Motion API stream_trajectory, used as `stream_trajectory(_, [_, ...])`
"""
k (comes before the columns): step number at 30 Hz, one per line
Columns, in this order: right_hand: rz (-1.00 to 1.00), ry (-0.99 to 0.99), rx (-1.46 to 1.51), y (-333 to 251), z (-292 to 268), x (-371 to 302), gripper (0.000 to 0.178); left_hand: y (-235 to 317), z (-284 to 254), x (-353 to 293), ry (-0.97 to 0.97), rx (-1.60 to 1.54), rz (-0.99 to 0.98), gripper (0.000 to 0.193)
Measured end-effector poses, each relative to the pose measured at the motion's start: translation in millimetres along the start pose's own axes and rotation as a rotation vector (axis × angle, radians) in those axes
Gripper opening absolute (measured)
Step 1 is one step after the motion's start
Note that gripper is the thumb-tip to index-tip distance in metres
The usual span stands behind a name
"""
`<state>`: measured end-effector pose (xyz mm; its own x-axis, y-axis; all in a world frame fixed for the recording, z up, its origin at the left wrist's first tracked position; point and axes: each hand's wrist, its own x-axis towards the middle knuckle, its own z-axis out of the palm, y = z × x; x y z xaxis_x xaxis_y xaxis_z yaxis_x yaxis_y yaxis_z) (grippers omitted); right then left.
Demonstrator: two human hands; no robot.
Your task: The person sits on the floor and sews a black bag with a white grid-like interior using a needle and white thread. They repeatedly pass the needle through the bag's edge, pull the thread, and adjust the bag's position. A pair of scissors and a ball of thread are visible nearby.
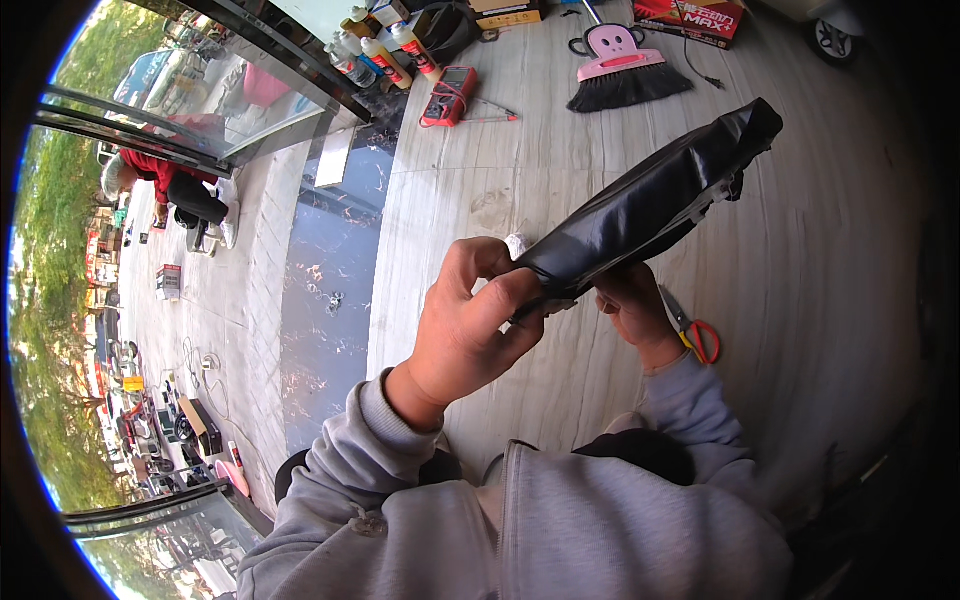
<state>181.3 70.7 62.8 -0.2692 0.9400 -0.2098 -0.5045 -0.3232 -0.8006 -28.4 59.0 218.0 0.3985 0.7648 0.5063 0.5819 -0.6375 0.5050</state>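
A long black piece (640, 205) with a glossy, creased, leather-like surface is held up in front of me, slanting from near my hands to the upper right. Its underside edge looks ragged, with small bits sticking out. My left hand (470, 325) is closed on the near end, thumb and fingers pinching the black material. Beneath the piece, my right hand (635, 308) grips its lower edge; the piece hides part of those fingers. On the floor beside my right wrist lie scissors (700, 338) with red and yellow handles.
On the pale tiled floor ahead are a pink-headed broom (625, 70), a red multimeter (449, 95), several bottles (385, 60) and a red box (690, 18). A scooter wheel (833, 42) stands far right. Left, past a glass door (270, 110), a person in red (160, 175) sits low outside.
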Motion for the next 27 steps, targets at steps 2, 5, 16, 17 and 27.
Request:
stream_trajectory(2, [0.006, -0.001, 0.015, 2, -1, -1, 0.023, -2, 2, -2, -0.008, -0.002, -0.001, 0.048])
stream_trajectory(5, [0.017, -0.004, 0.031, 3, -4, -3, 0.024, -5, 5, -5, -0.020, -0.019, -0.018, 0.047])
stream_trajectory(16, [0.080, -0.025, 0.062, 3, -9, -7, 0.021, -10, 18, -7, 0.071, 0.016, 0.036, 0.045])
stream_trajectory(17, [0.107, -0.033, 0.087, 4, -8, -7, 0.020, -10, 20, -7, 0.099, 0.017, 0.048, 0.044])
stream_trajectory(27, [0.193, -0.024, 0.160, 16, -5, -8, 0.018, -21, 22, -11, 0.055, 0.017, 0.050, 0.040])
